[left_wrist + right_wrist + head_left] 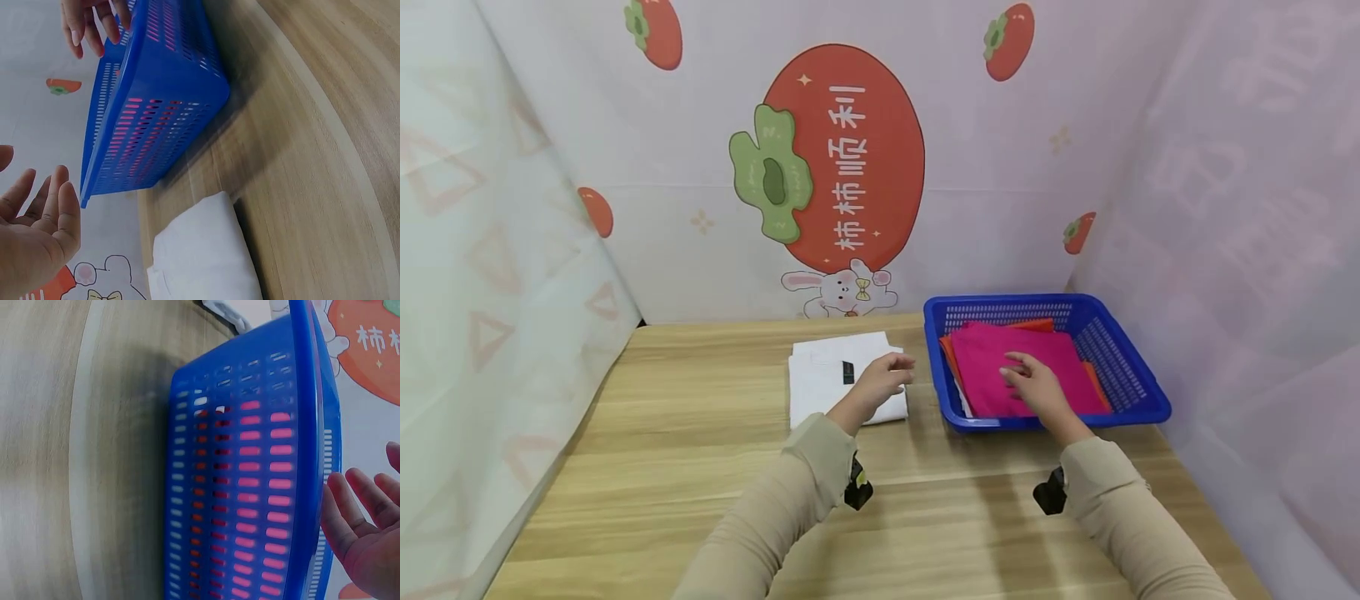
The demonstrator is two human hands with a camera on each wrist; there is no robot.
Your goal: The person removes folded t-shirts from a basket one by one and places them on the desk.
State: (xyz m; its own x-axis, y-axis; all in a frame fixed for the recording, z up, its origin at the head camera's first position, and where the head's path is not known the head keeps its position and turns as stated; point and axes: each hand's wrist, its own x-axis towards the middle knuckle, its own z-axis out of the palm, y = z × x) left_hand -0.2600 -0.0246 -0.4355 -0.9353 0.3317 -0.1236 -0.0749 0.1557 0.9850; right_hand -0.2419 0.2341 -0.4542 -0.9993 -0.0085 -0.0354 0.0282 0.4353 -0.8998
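Observation:
A folded white garment point(816, 392) with a small dark label lies on the table, its folded edge facing up in the left wrist view. My left hand point(878, 385) hovers over its right side with loosely bent fingers and nothing in them. To the right stands a blue plastic basket point(936, 367) with slotted walls. Inside it, a folded magenta cloth point(981, 371) lies over an orange cloth point(1095, 385), with a bit of white at the left. My right hand point(1037, 390) is above the magenta cloth, fingers spread and holding nothing. The lower layers in the basket are mostly hidden.
The wooden table point(700, 450) meets a printed cloth backdrop point(685, 267) at the back. Pale curtains point(482, 317) flank it on the left and the right. Small black cameras point(859, 485) sit on both wrists.

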